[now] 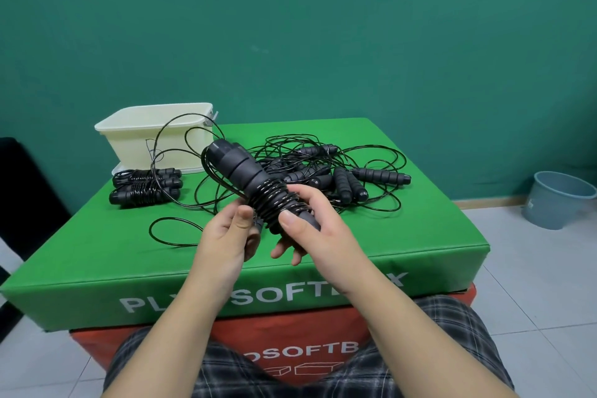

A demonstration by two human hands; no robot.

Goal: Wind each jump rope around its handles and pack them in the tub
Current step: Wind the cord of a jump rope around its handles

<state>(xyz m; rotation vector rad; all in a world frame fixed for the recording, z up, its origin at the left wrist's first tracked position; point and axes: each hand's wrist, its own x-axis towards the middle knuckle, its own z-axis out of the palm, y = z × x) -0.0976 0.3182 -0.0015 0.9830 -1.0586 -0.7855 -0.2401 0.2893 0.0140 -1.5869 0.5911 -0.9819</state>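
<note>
1. Handles [255, 184] of the rope you're winding sit in your right hand [310, 229], fingers curled round them; your left hand [226, 233] pinches the cord [174, 233] beside the coils.
2. Wound bundles [145, 186] lie by the box's far-left corner, not yet in the tub [155, 136] behind them.
3. Tangled ropes [326, 174] wait mid-box.
4. Green box [97, 252] lettering reads "SOFT", partly hidden.
</note>
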